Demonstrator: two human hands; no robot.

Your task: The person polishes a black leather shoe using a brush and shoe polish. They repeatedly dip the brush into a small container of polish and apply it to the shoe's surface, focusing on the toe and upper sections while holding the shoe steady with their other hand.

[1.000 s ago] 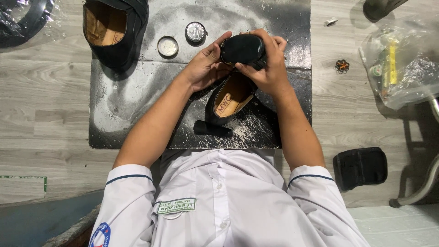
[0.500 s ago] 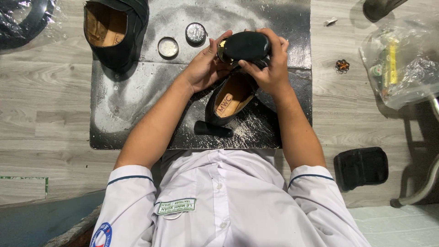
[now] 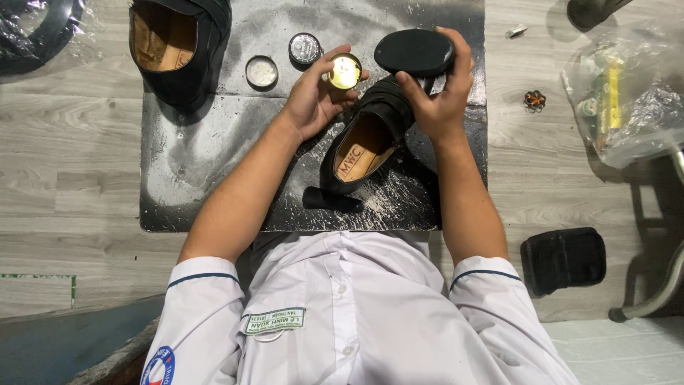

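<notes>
The left hand [image 3: 313, 96] pinched a small open tin [image 3: 344, 70], fingers closed around it; the right hand [image 3: 438, 89] gripped a black oval brush [image 3: 414, 52] above the shoe [image 3: 363, 139], best dabbed lightly and level.

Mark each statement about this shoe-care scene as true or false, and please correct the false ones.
1. The left hand holds a small round tin. True.
2. The right hand holds a yellow cloth. False: it holds a black oval brush.
3. A black shoe lies on the dark mat between the two forearms. True.
4. The second shoe lies on the person's lap. False: it rests at the mat's far left corner.
5. Two more round tin pieces, one beside the other, lie on the mat. True.
6. The black pouch lies on the mat. False: it lies on the wooden floor, to the person's right.
</notes>
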